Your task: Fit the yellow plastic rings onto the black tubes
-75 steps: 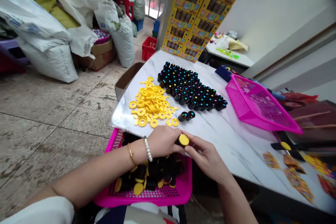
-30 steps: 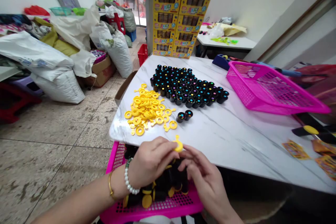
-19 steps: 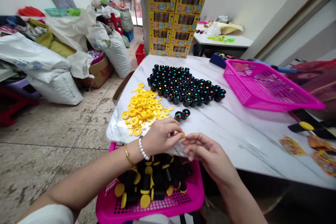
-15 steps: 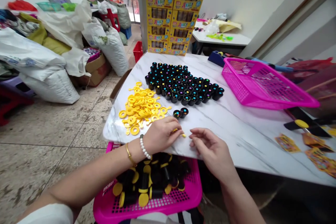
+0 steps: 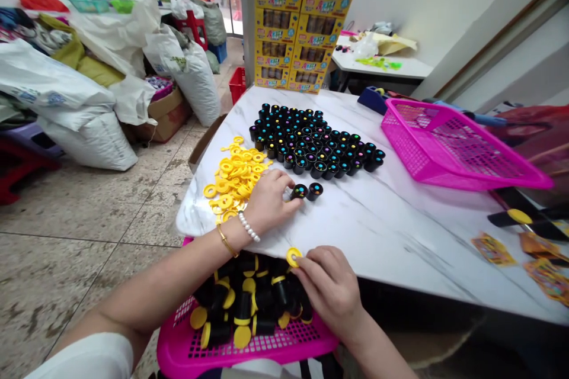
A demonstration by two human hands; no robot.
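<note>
My left hand reaches across the table with thumb and fingertips closed around the side of a small black cup, which has coloured dots inside. A second black cup stands just to its right. Near the table's front edge, my right hand pinches a yellow ring-shaped piece between thumb and fingers, above the filled basket. A heap of similar yellow pieces lies left of my left hand, which partly covers it. Behind the two cups, several more black cups stand upright, packed close together.
A pink basket with black, yellow-capped tubes sits below the table edge. Another pink basket stands on the right of the marble-patterned table. Yellow boxes are stacked behind; white sacks stand on the floor at left.
My left hand has moved forward from the table edge to the nearer cups. My right hand has come back and left, now holding the yellow ring piece that was at my left fingertips.
</note>
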